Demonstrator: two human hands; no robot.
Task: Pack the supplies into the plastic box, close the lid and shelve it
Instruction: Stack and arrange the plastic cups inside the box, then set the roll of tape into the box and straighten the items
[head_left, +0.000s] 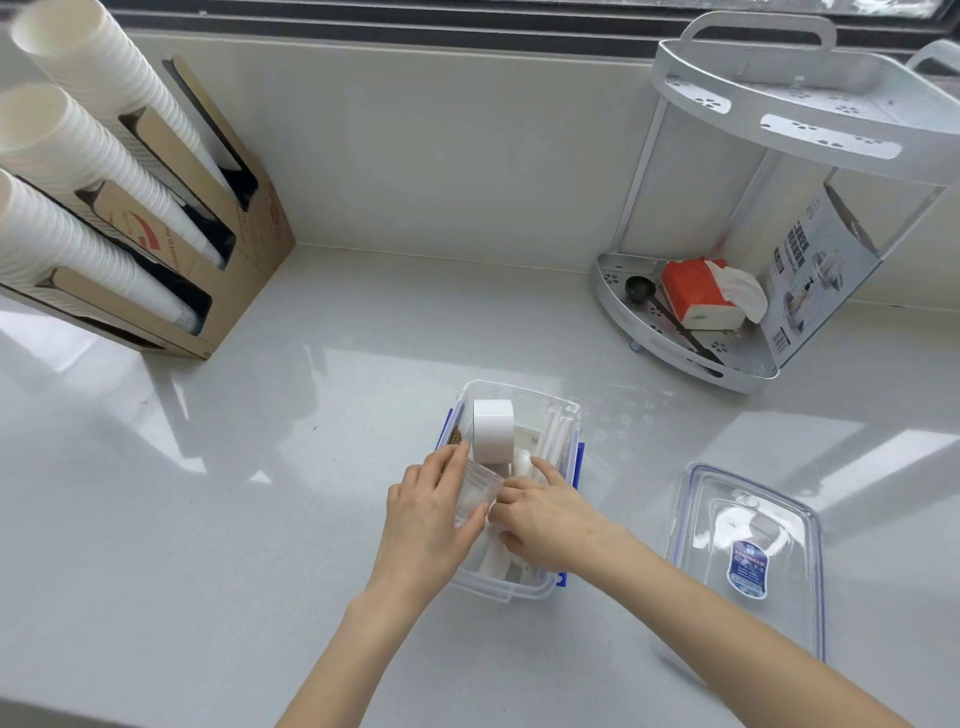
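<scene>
**Two hands settle a clear cup into an open plastic box**

A clear plastic box (519, 395) with blue latches sits open on a pale grey counter (260, 493), centre of view. Inside stand a white cylinder (492, 428), white straws (553, 436) and other white items. Both hands reach into it: the left hand (426, 514) and right hand (545, 514) together grip a small transparent cup (475, 493). The box's lid (748, 551) lies flat on the counter just to the right. Farther right stands a white two-tier corner rack (779, 119), holding a red tissue pack (696, 293). Far left, a cardboard dispenser (254, 249) holds stacked paper cups (88, 150).
</scene>
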